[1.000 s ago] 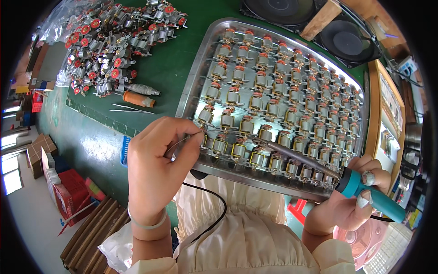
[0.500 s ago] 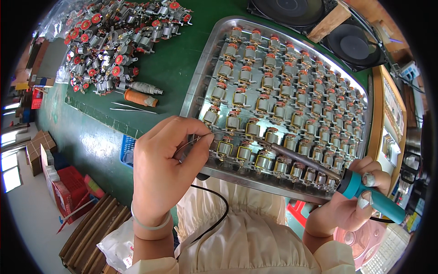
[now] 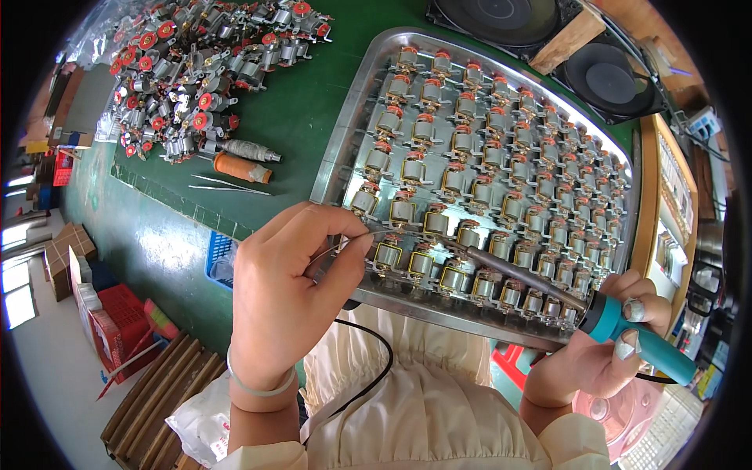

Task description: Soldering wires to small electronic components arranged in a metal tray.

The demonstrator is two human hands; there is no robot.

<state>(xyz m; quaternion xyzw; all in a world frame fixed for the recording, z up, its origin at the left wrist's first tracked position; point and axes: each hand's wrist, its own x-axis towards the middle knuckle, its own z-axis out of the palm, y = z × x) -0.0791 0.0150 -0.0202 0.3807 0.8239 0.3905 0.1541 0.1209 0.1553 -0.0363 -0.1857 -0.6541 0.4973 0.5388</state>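
My right hand (image 3: 619, 337) is wrapped round the teal handle of a soldering iron (image 3: 523, 276). The iron's thin tip points left, over the near rows of small metal motors (image 3: 468, 235) standing in a metal tray (image 3: 356, 102). Between thumb and forefinger my left hand (image 3: 301, 274) pinches a thin solder wire (image 3: 384, 232). The wire runs right toward the iron's tip, among the motors; whether wire and tip touch is too small to tell. Many of these motors have orange-red tops, and some near ones have yellow bands.
A heap of loose motors with red discs (image 3: 196, 78) covers the table's far left. Beside it lie an orange-handled tool (image 3: 241, 168), a grey wrapped tool (image 3: 249, 150) and tweezers (image 3: 227, 188). Black speakers (image 3: 607, 78) stand at the back right. A black cable (image 3: 384, 345) loops near my lap.
My left hand has shifted slightly to the right with the solder wire. The tray and its motors appear moved a few pixels right. The soldering iron stays nearly where it was.
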